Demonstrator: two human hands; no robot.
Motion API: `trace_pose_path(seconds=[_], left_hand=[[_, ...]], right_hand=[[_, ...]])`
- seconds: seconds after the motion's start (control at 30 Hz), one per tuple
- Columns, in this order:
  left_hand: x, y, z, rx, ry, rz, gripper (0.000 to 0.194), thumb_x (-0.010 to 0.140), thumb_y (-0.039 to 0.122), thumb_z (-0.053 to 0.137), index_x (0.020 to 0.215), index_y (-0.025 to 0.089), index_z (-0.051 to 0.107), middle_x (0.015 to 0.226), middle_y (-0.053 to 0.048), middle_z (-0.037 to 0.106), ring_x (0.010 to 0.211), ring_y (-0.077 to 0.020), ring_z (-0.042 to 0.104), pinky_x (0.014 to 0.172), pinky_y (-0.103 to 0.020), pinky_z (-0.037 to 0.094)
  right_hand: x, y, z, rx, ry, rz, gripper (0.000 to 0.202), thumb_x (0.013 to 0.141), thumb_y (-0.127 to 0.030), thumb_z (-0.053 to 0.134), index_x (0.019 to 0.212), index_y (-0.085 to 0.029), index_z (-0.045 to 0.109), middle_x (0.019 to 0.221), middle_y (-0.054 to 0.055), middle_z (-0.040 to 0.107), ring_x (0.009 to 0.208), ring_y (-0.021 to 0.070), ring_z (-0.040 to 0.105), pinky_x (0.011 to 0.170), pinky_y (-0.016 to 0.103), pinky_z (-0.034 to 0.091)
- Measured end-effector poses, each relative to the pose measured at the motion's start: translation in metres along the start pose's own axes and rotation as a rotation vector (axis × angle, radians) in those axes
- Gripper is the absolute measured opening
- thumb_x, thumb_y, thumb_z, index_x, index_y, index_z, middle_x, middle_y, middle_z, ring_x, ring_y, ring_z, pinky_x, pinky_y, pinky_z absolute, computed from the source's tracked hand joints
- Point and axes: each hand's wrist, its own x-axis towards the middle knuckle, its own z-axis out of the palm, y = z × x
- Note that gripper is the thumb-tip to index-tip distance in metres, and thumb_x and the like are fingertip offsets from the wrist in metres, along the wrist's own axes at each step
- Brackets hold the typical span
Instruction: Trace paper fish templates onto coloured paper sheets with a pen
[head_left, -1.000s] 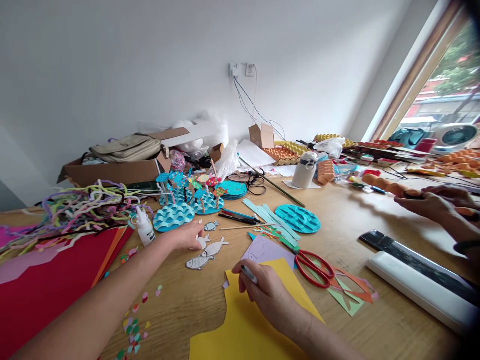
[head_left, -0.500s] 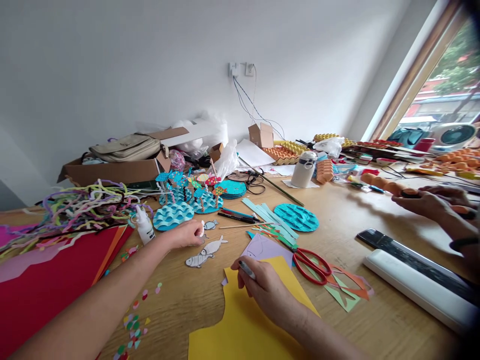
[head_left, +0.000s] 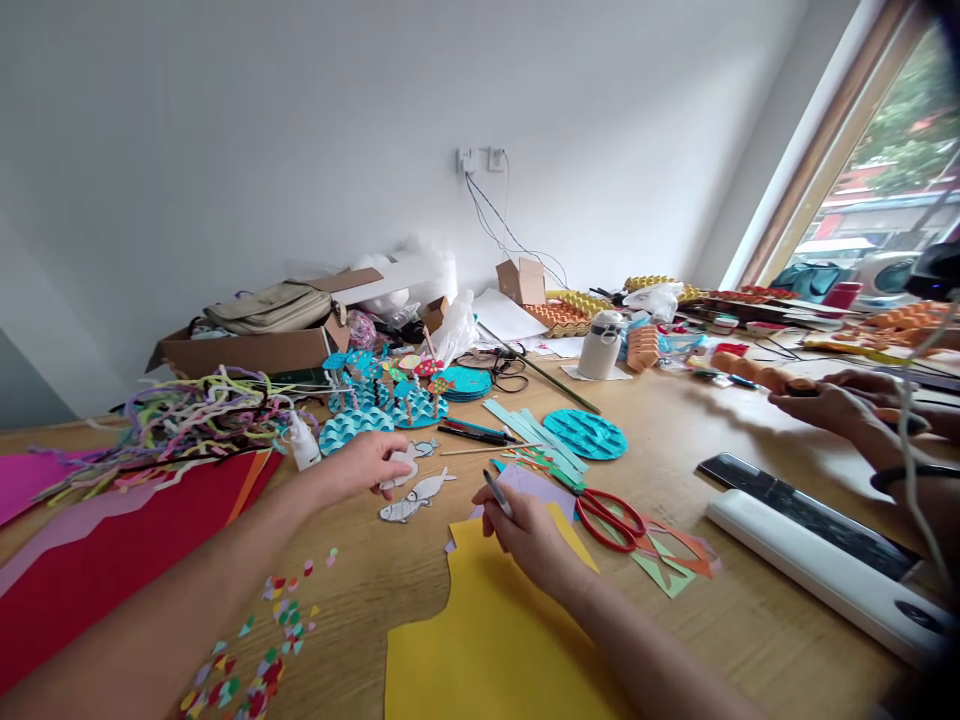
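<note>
My left hand (head_left: 367, 464) pinches a white paper fish cutout (head_left: 401, 466) just above the table. Two more drawn fish cutouts, one of them a white fish (head_left: 433, 486), lie beside it on the wood. My right hand (head_left: 525, 535) holds a dark pen (head_left: 497, 494) over the upper part of a yellow paper sheet (head_left: 487, 640). A lilac paper (head_left: 536, 488) with faint pencil lines lies partly under the yellow one. Red-handled scissors (head_left: 611, 520) rest to the right of it.
Red paper (head_left: 142, 560), a glue bottle (head_left: 302, 441) and pipe cleaners (head_left: 217, 410) lie left. Blue discs (head_left: 585, 434) and pens stand behind. At right are a white device (head_left: 817, 570), a phone (head_left: 795, 505) and another person's hands (head_left: 832, 405). Confetti is scattered at front left.
My left hand has come back a little toward me, with a white fish cutout now showing in its fingers. The view has shifted slightly. My right hand still holds the pen over the yellow paper.
</note>
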Motion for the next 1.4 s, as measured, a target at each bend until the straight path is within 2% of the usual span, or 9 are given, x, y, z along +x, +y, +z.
trace_pose_path(seconds=[0.13,0.27,0.4,0.5,0.7,0.87,1.07,1.23,1.4], left_hand=[[-0.036,0.02,0.018,-0.155,-0.055,0.076,0.024,0.081,0.034,0.044,0.097,0.017,0.049,0.076,0.001,0.059,0.058,-0.0131,0.06,0.048,-0.021,0.043],[-0.066,0.033,0.029,-0.239,-0.075,0.103,0.032,0.077,0.03,0.042,0.106,0.018,0.046,0.066,0.004,0.053,0.058,-0.0122,0.056,0.05,-0.021,0.042],[-0.08,0.04,0.038,-0.249,-0.089,0.083,0.027,0.07,0.025,0.047,0.096,0.019,0.048,0.065,0.005,0.051,0.053,-0.0103,0.051,0.048,-0.02,0.039],[-0.083,0.042,0.049,-0.255,-0.098,0.078,0.024,0.067,0.02,0.048,0.091,0.02,0.047,0.071,0.005,0.054,0.054,-0.0094,0.05,0.048,-0.02,0.037],[-0.094,0.029,0.068,-0.188,-0.082,0.071,0.023,0.074,0.021,0.045,0.097,0.02,0.045,0.073,0.003,0.056,0.057,-0.0116,0.054,0.051,-0.022,0.041],[-0.121,0.003,0.072,0.034,0.043,0.097,0.015,0.077,0.016,0.04,0.076,0.02,0.054,0.074,-0.001,0.058,0.074,-0.0183,0.054,0.07,-0.03,0.042],[-0.153,-0.016,0.109,0.318,0.018,0.387,0.038,0.072,0.001,0.034,0.087,0.022,0.062,0.093,-0.003,0.064,0.091,-0.0177,0.056,0.082,-0.028,0.046],[-0.156,-0.031,0.136,0.512,0.237,0.514,0.047,0.07,-0.003,0.033,0.1,0.021,0.061,0.103,-0.003,0.065,0.097,-0.0176,0.056,0.088,-0.028,0.049],[-0.158,-0.038,0.138,0.66,0.342,0.63,0.05,0.074,-0.005,0.031,0.108,0.017,0.06,0.105,-0.005,0.066,0.1,-0.0189,0.057,0.088,-0.03,0.051]], right_hand=[[0.004,-0.007,-0.002,0.065,0.048,0.009,0.009,0.077,-0.025,0.047,0.08,-0.019,0.054,0.059,-0.004,0.052,0.044,0.0088,0.04,0.044,0.021,0.033],[-0.005,-0.036,-0.004,0.15,0.036,0.004,0.018,0.078,-0.035,0.048,0.081,-0.018,0.052,0.065,-0.003,0.054,0.042,0.0071,0.04,0.041,0.02,0.033],[-0.024,-0.074,0.001,0.218,-0.097,0.015,0.02,0.078,-0.037,0.054,0.081,-0.018,0.054,0.063,-0.004,0.051,0.043,0.0058,0.042,0.041,0.019,0.033],[-0.037,-0.088,0.009,0.19,-0.1,0.07,0.01,0.077,-0.027,0.054,0.081,-0.018,0.053,0.057,-0.007,0.046,0.042,0.0058,0.039,0.04,0.018,0.032],[-0.053,-0.073,0.027,0.05,-0.039,0.167,0.005,0.073,-0.014,0.053,0.072,-0.018,0.053,0.055,-0.007,0.045,0.045,0.0062,0.037,0.041,0.016,0.031],[-0.063,-0.05,0.036,-0.035,-0.098,0.292,0.005,0.071,-0.013,0.053,0.071,-0.018,0.054,0.058,-0.005,0.051,0.046,0.0074,0.042,0.044,0.018,0.034],[-0.065,-0.043,0.046,-0.159,-0.132,0.292,0.007,0.069,-0.011,0.055,0.068,-0.017,0.057,0.058,-0.005,0.052,0.053,0.009,0.045,0.05,0.018,0.033],[-0.064,-0.046,0.051,-0.243,-0.153,0.276,0.008,0.07,-0.01,0.056,0.069,-0.017,0.059,0.058,-0.005,0.052,0.056,0.0095,0.045,0.052,0.018,0.032],[-0.065,-0.048,0.054,-0.324,-0.142,0.254,0.01,0.071,-0.008,0.054,0.068,-0.016,0.058,0.06,-0.004,0.053,0.057,0.0095,0.045,0.053,0.018,0.031]])
